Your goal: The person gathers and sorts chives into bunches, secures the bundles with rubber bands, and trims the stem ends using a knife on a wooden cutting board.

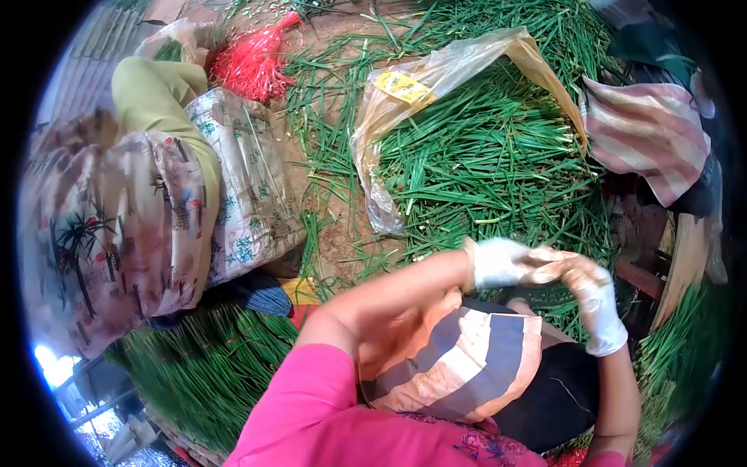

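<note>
My left hand (pixel 506 262), in a white glove, reaches across to meet my right hand (pixel 595 300) in front of my lap. The right hand's glove is white too, with tan-stained fingers. The fingers of both hands are bent and touch each other; whether something thin is pinched between them I cannot make out. Just beyond the hands lies a big heap of long green chive-like stalks (pixel 482 167). A clear plastic bag (pixel 467 54) with a yellow label lies draped over the heap. A striped cloth (pixel 459 362) covers my lap.
To the left sits another person (pixel 117 233) in patterned clothes, beside a printed sack (pixel 241 187). A bunch of red plastic ties (pixel 253 62) lies at the back left. Bundled green stalks (pixel 210 358) stand lower left. Another striped cloth (pixel 646 136) hangs at right.
</note>
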{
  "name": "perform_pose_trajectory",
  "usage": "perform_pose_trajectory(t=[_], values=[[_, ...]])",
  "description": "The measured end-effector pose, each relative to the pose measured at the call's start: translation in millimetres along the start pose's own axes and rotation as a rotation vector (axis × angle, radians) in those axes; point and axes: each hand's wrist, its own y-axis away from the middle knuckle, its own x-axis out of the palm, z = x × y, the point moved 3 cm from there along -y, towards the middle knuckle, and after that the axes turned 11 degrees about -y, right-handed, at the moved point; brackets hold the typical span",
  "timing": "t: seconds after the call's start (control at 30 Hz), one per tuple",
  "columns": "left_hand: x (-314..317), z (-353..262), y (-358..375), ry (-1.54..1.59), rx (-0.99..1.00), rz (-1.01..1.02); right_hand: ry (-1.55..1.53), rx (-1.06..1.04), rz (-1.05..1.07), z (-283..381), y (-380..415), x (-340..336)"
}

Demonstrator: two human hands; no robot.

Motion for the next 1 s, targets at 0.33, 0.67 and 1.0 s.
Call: perform_pose_trajectory(t=[0.33, 0.67, 1.0], values=[[-113, 171, 101, -1.507, -0.388, 0.203, 0.046, -0.097, -0.629, 4, 37, -100], [-92, 1, 9, -0.449, -0.028, -0.465, 0.038, 0.113, -0.470, 12, 15, -71], [32, -24, -75, -0.408, 0.004, -0.047, 0.129, -0.076, -0.589, -6, 41, -90]])
